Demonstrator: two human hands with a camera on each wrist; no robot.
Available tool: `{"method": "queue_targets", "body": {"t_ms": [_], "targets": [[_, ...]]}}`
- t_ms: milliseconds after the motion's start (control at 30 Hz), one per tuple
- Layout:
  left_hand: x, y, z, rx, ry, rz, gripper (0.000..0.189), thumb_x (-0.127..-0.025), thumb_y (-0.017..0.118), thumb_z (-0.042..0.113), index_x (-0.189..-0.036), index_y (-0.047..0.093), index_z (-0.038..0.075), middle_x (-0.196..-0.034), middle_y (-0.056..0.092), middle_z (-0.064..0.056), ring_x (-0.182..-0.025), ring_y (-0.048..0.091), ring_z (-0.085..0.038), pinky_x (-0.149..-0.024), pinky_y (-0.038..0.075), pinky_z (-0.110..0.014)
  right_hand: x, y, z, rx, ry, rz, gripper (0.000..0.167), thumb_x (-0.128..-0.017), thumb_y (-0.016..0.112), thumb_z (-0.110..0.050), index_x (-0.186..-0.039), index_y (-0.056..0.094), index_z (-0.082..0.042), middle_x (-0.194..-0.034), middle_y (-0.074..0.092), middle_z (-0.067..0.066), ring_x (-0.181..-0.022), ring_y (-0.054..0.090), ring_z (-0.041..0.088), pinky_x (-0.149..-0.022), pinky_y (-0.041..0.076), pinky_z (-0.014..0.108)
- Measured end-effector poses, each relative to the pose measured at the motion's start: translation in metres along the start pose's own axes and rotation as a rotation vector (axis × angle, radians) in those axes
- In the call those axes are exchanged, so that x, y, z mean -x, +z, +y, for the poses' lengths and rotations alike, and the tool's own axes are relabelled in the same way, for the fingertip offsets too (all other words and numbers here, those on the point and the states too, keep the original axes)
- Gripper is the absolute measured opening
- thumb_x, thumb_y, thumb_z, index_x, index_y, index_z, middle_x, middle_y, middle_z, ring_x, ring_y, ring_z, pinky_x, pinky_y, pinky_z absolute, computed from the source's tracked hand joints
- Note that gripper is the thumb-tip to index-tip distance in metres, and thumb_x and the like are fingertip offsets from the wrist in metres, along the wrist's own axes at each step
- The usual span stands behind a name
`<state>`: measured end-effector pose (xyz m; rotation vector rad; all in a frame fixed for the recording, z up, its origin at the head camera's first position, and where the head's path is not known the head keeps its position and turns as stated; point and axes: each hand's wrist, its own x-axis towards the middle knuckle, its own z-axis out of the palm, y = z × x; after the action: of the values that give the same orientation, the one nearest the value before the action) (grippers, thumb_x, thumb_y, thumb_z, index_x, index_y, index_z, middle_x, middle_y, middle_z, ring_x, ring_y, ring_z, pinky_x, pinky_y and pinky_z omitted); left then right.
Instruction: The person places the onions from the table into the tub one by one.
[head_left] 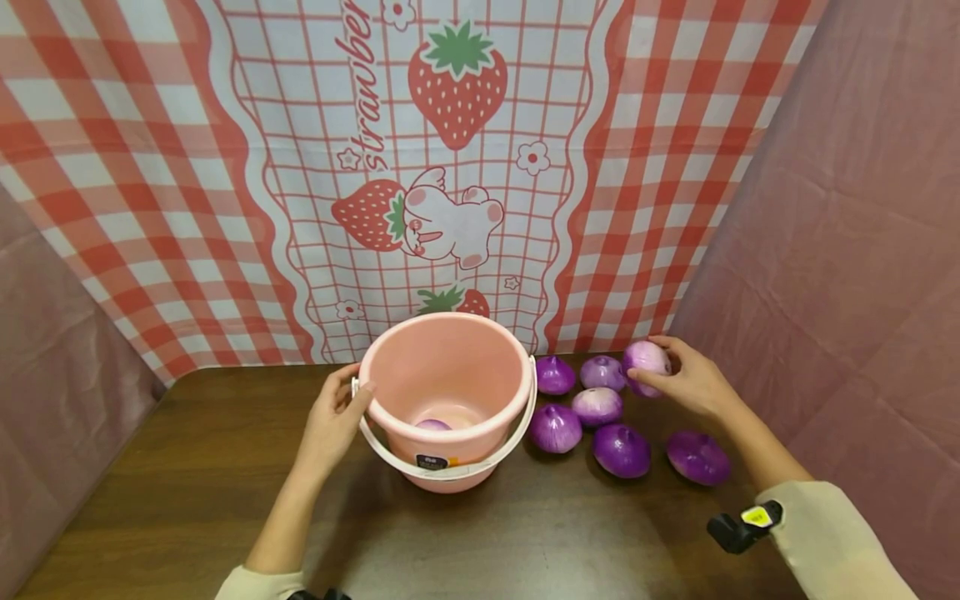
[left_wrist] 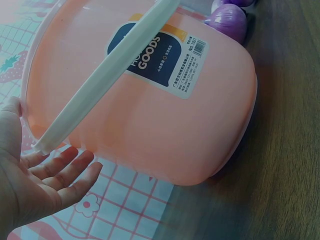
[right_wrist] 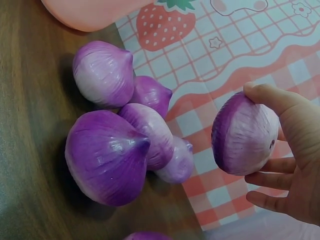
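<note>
A pink plastic bucket point(head_left: 442, 350) stands upright, its white handle point(head_left: 442, 473) hanging down across the front. My left hand point(head_left: 337, 417) holds its left rim, thumb over the edge and fingers along the outer wall near the handle's joint. Inside, at the bottom, part of a purple onion point(head_left: 433, 425) shows. To the right of the bucket, my right hand point(head_left: 693, 379) grips a pale purple onion point(head_left: 647, 367) between thumb and fingers. The right wrist view shows this onion point(right_wrist: 245, 135) held apart from the others, with two of the fingers extended below it.
Several purple onions, including a dark one point(head_left: 622, 451) and a pale one point(head_left: 597, 407), lie grouped right of the bucket. Another onion point(head_left: 698, 457) sits farther right on the brown wooden table point(head_left: 187, 467). A strawberry-print cloth point(head_left: 300, 167) hangs behind.
</note>
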<state>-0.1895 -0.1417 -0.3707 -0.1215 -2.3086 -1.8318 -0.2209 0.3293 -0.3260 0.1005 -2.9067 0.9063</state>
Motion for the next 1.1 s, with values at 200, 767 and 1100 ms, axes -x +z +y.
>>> {"method": "queue_targets", "body": {"t_ms": [200,767,1100], "targets": [[0.000,0.000,-0.001,0.011,0.001,0.009,0.044,-0.094,0.054,0.021,-0.135,0.042,0.007,-0.121,0.058,-0.027,-0.078,0.059,0.004,-0.070,0.052,-0.021,0.000,-0.001,-0.004,0.008,-0.017,0.008,0.081,-0.080,0.064,-0.056,-0.139,0.037,-0.008,-0.119,0.059,0.022,-0.105,0.057,0.032,-0.075,0.047,0.031],[0.000,0.001,-0.002,0.006,0.003,0.017,0.043,-0.094,0.055,0.021,-0.134,0.043,0.008,-0.122,0.058,-0.026,-0.081,0.058,0.006,-0.071,0.049,-0.017,-0.001,-0.003,-0.010,-0.003,-0.030,0.019,0.082,-0.081,0.064,-0.055,-0.139,0.037,-0.006,-0.117,0.060,0.023,-0.103,0.058,0.032,-0.074,0.048,0.030],[-0.001,0.001,-0.002,0.005,-0.003,0.012,0.044,-0.095,0.054,0.022,-0.134,0.042,0.008,-0.121,0.058,-0.026,-0.079,0.058,0.005,-0.070,0.050,-0.018,-0.004,-0.002,-0.013,0.000,-0.043,0.037,0.081,-0.080,0.065,-0.057,-0.138,0.039,-0.007,-0.118,0.060,0.020,-0.105,0.057,0.031,-0.079,0.046,0.034]]}}
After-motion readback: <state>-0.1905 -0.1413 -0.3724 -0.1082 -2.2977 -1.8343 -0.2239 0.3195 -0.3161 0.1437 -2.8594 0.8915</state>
